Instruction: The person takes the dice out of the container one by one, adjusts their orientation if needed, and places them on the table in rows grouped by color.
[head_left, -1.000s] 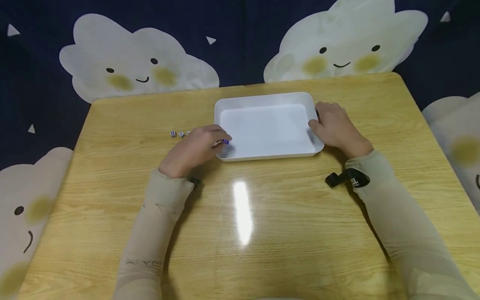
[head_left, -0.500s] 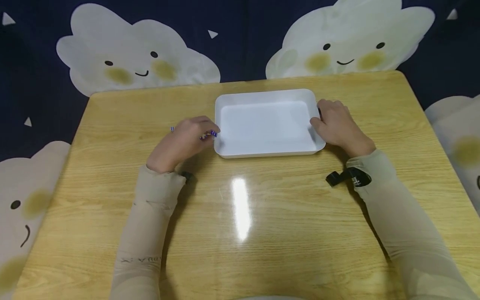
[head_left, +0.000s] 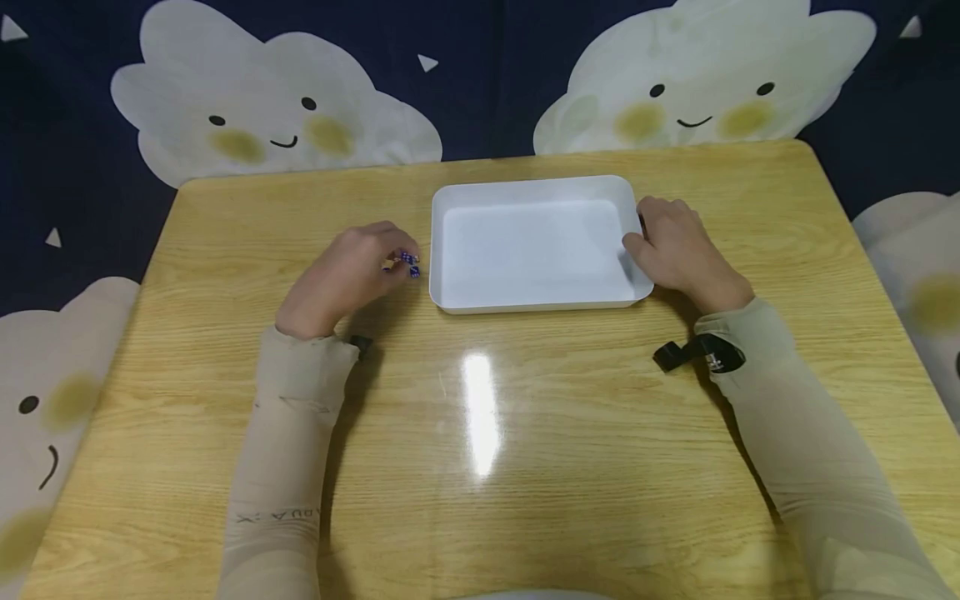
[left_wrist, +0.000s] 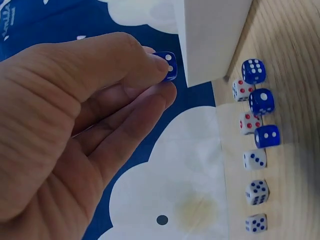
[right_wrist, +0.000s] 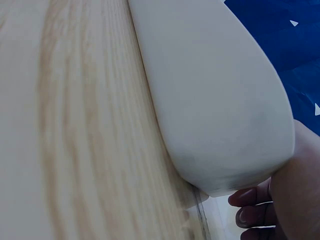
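My left hand [head_left: 348, 271] is just left of a white rectangular tray [head_left: 442, 283], above the table. In the left wrist view its thumb and fingers pinch a blue die [left_wrist: 171, 66] with white pips. On the wood beyond the hand lies a rough row of dice: blue ones such as the blue die [left_wrist: 267, 135], white ones with red pips such as the white die [left_wrist: 250, 123], and white ones with blue pips such as the white die [left_wrist: 257, 192]. My right hand [head_left: 681, 254] grips the tray's right end, thumb at the rim. Its fingers are partly hidden behind the tray wall.
The wooden table [head_left: 570, 433] extends toward me, with a bright light reflection in front of the tray. A dark blue cloth [head_left: 480, 92] with smiling clouds hangs behind and beside it. A pale curved edge [head_left: 536, 595] shows at the bottom of the head view.
My left hand has moved left, from over the tray's left rim to beside the tray, with the blue die in its fingers. The right hand keeps its grip on the tray.
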